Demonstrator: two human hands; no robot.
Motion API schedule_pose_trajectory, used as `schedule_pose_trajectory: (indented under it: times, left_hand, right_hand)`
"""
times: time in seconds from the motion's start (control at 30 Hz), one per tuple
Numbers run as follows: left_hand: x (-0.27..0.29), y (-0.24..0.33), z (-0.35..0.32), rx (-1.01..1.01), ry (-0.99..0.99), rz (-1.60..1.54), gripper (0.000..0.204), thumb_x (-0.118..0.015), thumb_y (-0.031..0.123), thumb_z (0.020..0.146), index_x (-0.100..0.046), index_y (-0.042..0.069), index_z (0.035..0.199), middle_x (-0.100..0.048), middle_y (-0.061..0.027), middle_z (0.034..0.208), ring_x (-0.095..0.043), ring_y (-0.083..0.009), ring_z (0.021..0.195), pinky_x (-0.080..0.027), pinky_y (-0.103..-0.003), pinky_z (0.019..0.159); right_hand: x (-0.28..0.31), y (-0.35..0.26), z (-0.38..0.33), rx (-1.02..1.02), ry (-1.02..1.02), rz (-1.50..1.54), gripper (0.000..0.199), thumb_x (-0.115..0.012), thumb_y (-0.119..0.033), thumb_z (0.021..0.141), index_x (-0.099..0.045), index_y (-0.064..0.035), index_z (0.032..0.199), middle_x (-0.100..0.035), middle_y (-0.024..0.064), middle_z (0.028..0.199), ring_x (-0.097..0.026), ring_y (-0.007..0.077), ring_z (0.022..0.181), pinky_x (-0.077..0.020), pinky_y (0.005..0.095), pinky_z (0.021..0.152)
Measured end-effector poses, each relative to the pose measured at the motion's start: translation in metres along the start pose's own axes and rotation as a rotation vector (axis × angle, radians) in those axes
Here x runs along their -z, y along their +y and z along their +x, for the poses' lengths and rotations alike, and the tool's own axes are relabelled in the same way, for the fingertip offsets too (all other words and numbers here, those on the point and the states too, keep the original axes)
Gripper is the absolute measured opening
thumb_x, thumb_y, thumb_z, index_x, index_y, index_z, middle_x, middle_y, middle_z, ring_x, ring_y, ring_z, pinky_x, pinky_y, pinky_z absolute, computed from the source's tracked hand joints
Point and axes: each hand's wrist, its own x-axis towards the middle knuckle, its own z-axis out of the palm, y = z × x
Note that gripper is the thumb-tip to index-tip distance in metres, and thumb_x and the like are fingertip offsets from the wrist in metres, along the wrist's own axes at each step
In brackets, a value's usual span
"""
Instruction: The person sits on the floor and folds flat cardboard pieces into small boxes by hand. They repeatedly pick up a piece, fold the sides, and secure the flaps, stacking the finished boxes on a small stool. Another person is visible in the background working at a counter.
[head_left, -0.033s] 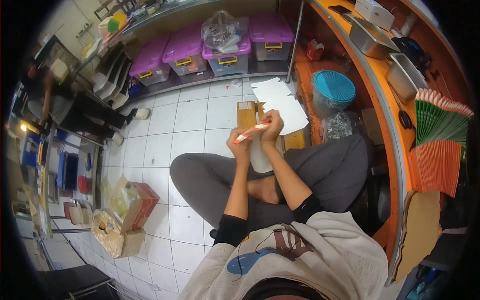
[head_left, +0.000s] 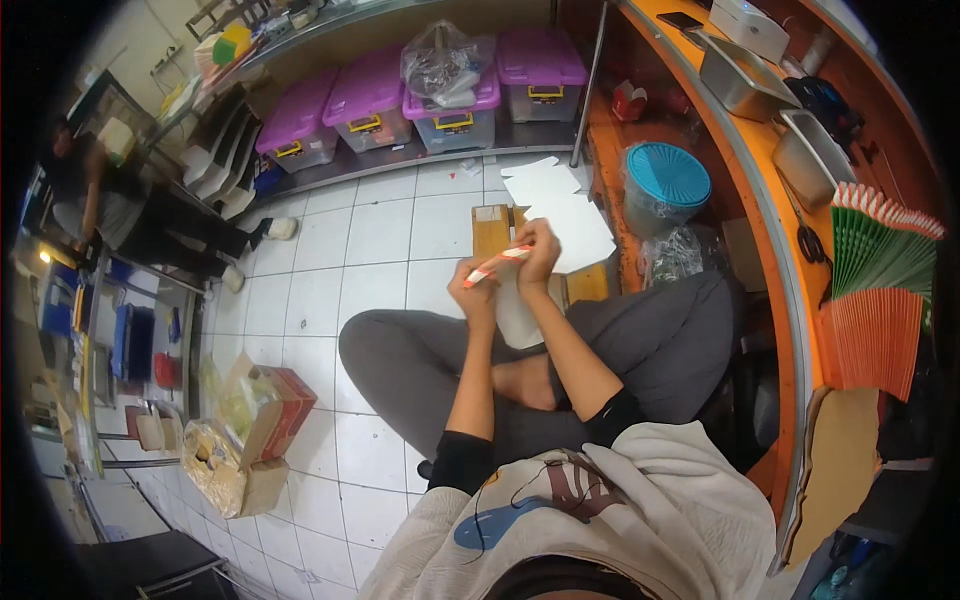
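I sit cross-legged on a white tiled floor with both hands raised in front of me. My left hand (head_left: 472,292) and my right hand (head_left: 541,250) together pinch a narrow orange-and-white strip (head_left: 497,265), one hand at each end. The strip lies tilted, its right end higher. Just under the hands, a white sheet (head_left: 517,318) rests against my grey trouser leg (head_left: 650,340); which hand steadies it I cannot tell.
White sheets (head_left: 560,215) and a flat cardboard piece (head_left: 490,230) lie on the floor ahead. A teal-lidded tub (head_left: 665,185) stands right; purple-lidded bins (head_left: 440,100) line the back. Green and orange paper stacks (head_left: 880,290) sit by the curved orange counter (head_left: 760,200). Open cardboard boxes (head_left: 255,420) and another person (head_left: 130,215) are left.
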Motion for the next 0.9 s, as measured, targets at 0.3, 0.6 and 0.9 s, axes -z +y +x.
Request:
schedule_pose_trajectory:
  times: [0.3, 0.6, 0.9]
  left_hand:
    - [0.016, -0.03, 0.068, 0.062, 0.237, 0.117, 0.048, -0.072, 0.042, 0.072, -0.06, -0.002, 0.089, -0.058, -0.0038, 0.078, -0.053, -0.0122, 0.072, -0.044, -0.025, 0.066]
    - [0.012, -0.043, 0.114, 0.085, -0.17, 0.151, 0.085, -0.066, 0.06, 0.067, -0.04, 0.002, 0.124, -0.047, -0.0148, 0.117, -0.05, -0.0215, 0.102, -0.043, -0.032, 0.085]
    - [0.021, -0.033, 0.09, 0.062, -0.252, 0.101, 0.127, -0.059, 0.08, 0.045, -0.018, 0.002, 0.137, -0.025, -0.0164, 0.139, -0.028, -0.0287, 0.127, -0.029, -0.041, 0.102]
  right_hand:
    - [0.028, 0.09, 0.058, -0.016, -0.33, -1.097, 0.037, -0.062, -0.034, 0.076, -0.057, -0.0045, 0.098, -0.054, 0.0138, 0.102, -0.049, 0.0287, 0.096, -0.0394, 0.0357, 0.082]
    - [0.065, 0.119, 0.057, -0.023, -0.513, -0.97, 0.044, -0.074, -0.018, 0.061, -0.059, -0.0009, 0.098, -0.052, 0.0142, 0.104, -0.046, 0.0332, 0.099, -0.0415, 0.0387, 0.085]
    - [0.073, 0.107, 0.077, -0.217, -0.293, -0.772, 0.023, -0.044, -0.022, 0.086, -0.06, -0.0071, 0.093, -0.06, 0.0233, 0.081, -0.056, 0.0406, 0.084, -0.044, 0.0471, 0.072]
